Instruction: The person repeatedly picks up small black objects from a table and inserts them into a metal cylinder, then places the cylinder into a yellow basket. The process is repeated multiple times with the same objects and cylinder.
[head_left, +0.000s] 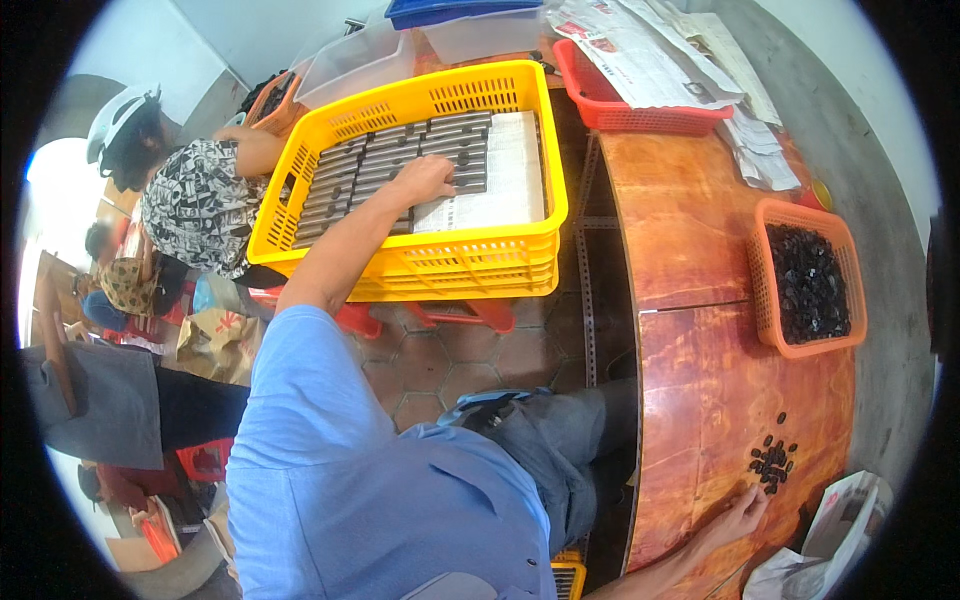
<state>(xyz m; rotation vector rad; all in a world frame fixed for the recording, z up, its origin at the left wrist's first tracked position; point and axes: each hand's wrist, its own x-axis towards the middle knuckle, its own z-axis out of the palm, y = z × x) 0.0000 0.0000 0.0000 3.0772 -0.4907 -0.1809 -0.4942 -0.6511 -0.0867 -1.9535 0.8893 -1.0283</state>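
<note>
My left hand point(426, 180) reaches into a yellow plastic crate point(460, 240), resting at the edge of rows of dark grey ribbed bars point(345, 185). Its fingers are bent down and closed together; anything between them is hidden. Small black pieces sit on some bars. Newspaper point(515, 170) lines the crate's right side, beside the bars. On the wooden table to the right, my right hand point(742, 513) has its fingertips together at the edge of a small scatter of black oval pieces point(770, 462). Whether a piece is pinched there is too small to tell.
An orange basket point(765, 290) full of black pieces stands on the wooden table point(690, 230). Farther back are a red basket point(600, 115) under newspapers point(650, 60) and clear bins point(360, 65). A white bag point(830, 530) lies near right. Other people point(200, 190) are at left.
</note>
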